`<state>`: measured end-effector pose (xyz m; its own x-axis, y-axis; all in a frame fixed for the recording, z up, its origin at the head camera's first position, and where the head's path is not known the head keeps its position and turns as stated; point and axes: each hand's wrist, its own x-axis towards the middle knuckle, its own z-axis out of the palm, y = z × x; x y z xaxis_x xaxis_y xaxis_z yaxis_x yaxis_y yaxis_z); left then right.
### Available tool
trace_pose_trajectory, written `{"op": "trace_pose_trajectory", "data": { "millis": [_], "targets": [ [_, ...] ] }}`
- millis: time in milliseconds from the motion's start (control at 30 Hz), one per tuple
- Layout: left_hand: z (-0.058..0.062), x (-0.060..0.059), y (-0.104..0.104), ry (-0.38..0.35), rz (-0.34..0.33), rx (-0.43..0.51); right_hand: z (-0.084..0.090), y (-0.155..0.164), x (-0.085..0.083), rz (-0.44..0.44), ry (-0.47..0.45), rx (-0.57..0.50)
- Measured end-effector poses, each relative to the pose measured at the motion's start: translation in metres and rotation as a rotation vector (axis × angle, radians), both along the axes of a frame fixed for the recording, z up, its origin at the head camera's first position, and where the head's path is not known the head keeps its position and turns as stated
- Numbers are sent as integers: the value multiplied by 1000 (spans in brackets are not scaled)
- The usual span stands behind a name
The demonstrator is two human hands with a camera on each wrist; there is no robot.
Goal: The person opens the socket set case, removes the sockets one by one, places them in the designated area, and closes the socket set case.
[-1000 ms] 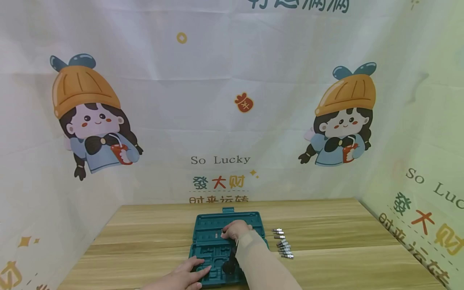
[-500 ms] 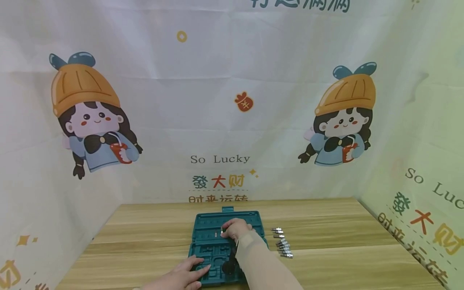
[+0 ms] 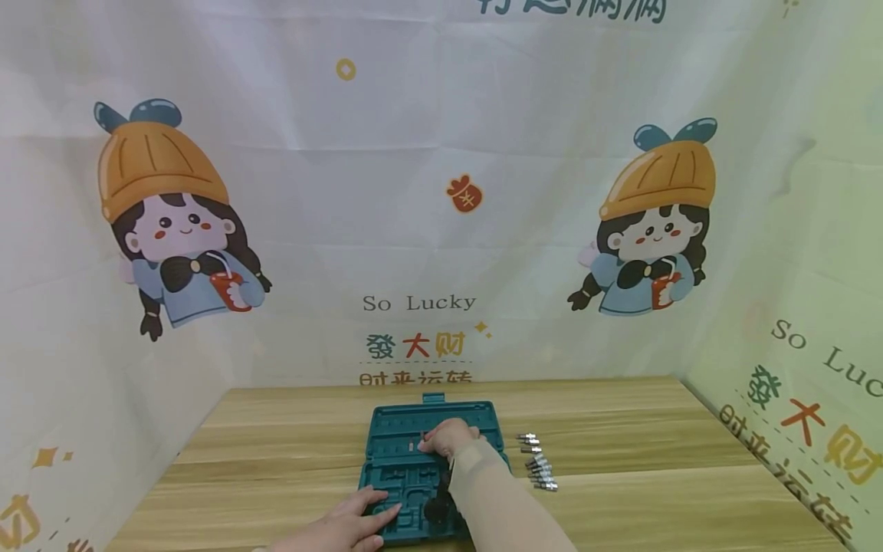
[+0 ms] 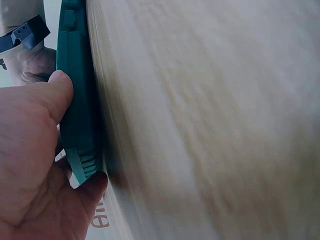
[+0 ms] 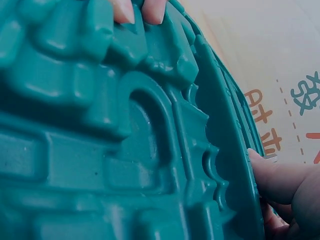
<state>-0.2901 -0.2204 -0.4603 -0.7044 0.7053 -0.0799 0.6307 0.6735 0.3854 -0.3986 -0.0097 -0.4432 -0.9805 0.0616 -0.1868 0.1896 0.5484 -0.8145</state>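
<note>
An open teal tool case (image 3: 396, 460) lies on the wooden table (image 3: 655, 445). My right hand (image 3: 448, 437) reaches over its far half. Two of its fingertips (image 5: 134, 10) press on the moulded plastic and the thumb (image 5: 280, 177) touches the case's rim (image 5: 240, 150). A small silver bit (image 3: 412, 446) sits in the case just left of those fingertips. My left hand (image 3: 352, 525) lies flat on the case's near left corner with the fingers straight. In the left wrist view its thumb (image 4: 50, 100) rests against the case's edge (image 4: 75, 100).
Several silver bits (image 3: 539, 464) lie in a row on the table right of the case. A black object (image 3: 438, 506) sits in the case's near half under my right forearm. Printed cloth walls (image 3: 441, 192) close in the back and both sides.
My right hand's fingertips have shifted slightly left over the case. The left hand and the case have not moved.
</note>
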Motion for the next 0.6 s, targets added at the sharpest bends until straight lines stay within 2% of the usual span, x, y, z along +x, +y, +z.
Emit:
{"op": "trace_pose_trajectory", "data": {
  "millis": [67,333,600],
  "targets": [
    [0,-1,0,18,-19,4,-1,0,-1,-2,1,3],
    [4,3,2,-91,83,10,-2,2,0,-8,43,-37],
    [3,4,2,-82,82,1,0,8,0,104,126,-94]
  ]
}}
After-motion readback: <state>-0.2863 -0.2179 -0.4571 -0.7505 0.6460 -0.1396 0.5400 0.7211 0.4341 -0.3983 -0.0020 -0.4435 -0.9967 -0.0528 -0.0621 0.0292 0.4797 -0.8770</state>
